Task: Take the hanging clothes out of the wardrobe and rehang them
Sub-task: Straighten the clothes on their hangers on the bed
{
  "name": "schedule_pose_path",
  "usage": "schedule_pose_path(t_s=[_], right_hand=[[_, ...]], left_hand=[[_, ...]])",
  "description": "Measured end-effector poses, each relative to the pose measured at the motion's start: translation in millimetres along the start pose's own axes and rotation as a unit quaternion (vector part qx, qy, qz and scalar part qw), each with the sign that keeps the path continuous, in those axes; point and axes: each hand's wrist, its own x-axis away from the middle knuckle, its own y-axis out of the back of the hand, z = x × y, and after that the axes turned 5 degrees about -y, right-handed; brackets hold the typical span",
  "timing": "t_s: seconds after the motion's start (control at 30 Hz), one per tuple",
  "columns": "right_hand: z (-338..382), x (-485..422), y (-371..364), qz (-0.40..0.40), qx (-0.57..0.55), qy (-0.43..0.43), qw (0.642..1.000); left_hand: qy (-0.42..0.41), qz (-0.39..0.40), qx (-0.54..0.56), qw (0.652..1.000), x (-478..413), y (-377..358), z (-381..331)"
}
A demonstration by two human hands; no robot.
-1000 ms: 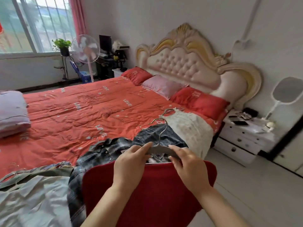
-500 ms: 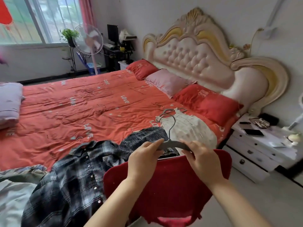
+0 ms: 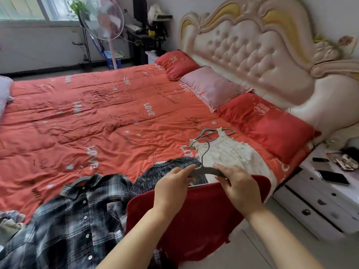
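Note:
A grey hanger (image 3: 206, 171) carries a dark red garment (image 3: 196, 220) that hangs in front of me at the bed's near edge. My left hand (image 3: 172, 188) grips the hanger's left shoulder and my right hand (image 3: 238, 185) grips its right shoulder. Its wire hook stands up between them. On the orange quilt (image 3: 97, 123) lie a plaid shirt (image 3: 64, 226) on a hanger, a dark speckled knit top (image 3: 167, 171) and a white sleeveless top (image 3: 225, 152) on a grey hanger.
Red and pink pillows (image 3: 213, 90) line the padded headboard (image 3: 262, 47). A white nightstand (image 3: 326, 191) with phones stands at the right. A standing fan (image 3: 103, 18), a plant and a dark desk are by the far window. More clothes lie at the lower left.
My view has moved closer and to the right along the bed. Both hands keep their hold on the hanger and the red garment hangs lower beneath them.

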Motion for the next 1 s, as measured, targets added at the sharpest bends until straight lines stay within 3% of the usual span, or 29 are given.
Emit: schedule_pose_path(t_s=[0.23,0.53,1.0], right_hand=[[-36.1,-79.5,-77.5,0.072,-0.051,0.013,0.996],[-83.5,-166.0,-226.9,0.221,-0.135,0.021,0.966],[-113.1,-182.3,-419.7,0.407,-0.103,0.02,0.907]], left_hand=[[0.062,-0.009,-0.018,0.998,-77.1,-32.1,49.8],[0.238,0.049,-0.064,0.968,-168.1,-93.7,148.0],[0.398,0.081,-0.06,0.912,-196.0,-183.9,294.8]])
